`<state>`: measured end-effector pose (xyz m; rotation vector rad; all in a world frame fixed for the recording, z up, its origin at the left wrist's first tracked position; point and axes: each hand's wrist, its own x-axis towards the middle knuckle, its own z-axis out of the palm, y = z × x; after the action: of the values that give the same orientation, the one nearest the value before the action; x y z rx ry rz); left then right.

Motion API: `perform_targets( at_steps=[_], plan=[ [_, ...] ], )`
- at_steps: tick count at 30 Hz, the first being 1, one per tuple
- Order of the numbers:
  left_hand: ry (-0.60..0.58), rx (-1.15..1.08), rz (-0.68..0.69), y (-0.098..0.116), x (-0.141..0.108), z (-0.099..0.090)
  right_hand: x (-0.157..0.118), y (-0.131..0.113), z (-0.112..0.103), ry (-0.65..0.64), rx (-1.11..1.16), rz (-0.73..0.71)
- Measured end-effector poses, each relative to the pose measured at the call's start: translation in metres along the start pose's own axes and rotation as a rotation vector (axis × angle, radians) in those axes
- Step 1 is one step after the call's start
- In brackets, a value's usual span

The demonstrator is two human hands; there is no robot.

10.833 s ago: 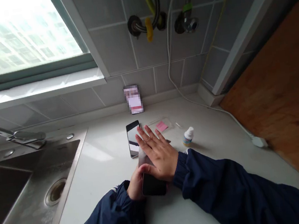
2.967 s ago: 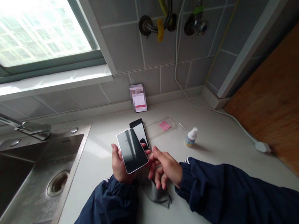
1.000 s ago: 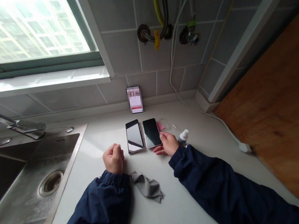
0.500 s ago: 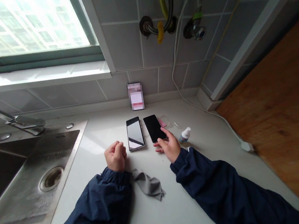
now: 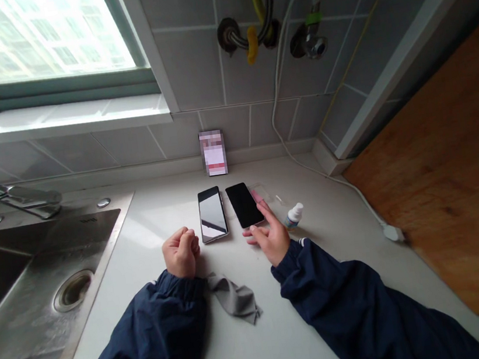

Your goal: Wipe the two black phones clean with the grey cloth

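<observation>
While the fingers of the right hand stand loosely spread, the index tip sits at the lower right corner of a black-screened smartphone and the others curl just below its bottom edge, touching it or just beside it, the view cannot settle which; they are not lifting it. The left hand is a closed fist resting on the white counter, its fingers folded in with nothing showing between them.

The step in hand looks like laying out the phones, and a next move calls only for the right fingers, already at that corner. Two smartphones lie flat and side by side at the middle of the frame, the black one on the right and a second phone with a glossy, reflective screen on the left, almost touching.

Beyond them lie one clear plastic tray and one pink tab, with one small dropper bottle to the right. One grey cloth lies crumpled below the hands, and one card, blurred beyond reading, leans on the wall. One stainless steel sink fills the lower left.
</observation>
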<state>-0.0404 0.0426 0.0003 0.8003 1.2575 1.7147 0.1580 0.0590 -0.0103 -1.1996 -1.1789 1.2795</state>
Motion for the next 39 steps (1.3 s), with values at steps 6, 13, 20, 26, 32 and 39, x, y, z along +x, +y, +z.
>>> perform_targets(
  at_steps=[6,13,20,26,32,39],
  plan=[
    [0.008,0.026,0.013,0.001,0.000,0.000,-0.004,-0.020,-0.001,-0.224,-0.313,-0.103],
    [0.080,0.129,0.095,0.000,0.004,-0.006,0.000,-0.028,0.018,-0.399,-0.328,0.221],
    [0.028,-0.020,0.022,-0.003,0.011,-0.006,0.001,-0.027,0.037,-0.479,-0.172,0.473],
    [0.002,-0.210,-0.143,0.004,0.008,-0.002,0.006,-0.022,0.051,-0.436,-0.088,0.575],
    [0.032,-0.242,-0.191,0.011,0.007,-0.002,0.013,-0.018,0.062,-0.384,-0.069,0.609],
    [0.053,-0.216,-0.221,0.015,0.011,-0.002,0.011,-0.014,0.065,-0.341,-0.033,0.596]
  ],
)
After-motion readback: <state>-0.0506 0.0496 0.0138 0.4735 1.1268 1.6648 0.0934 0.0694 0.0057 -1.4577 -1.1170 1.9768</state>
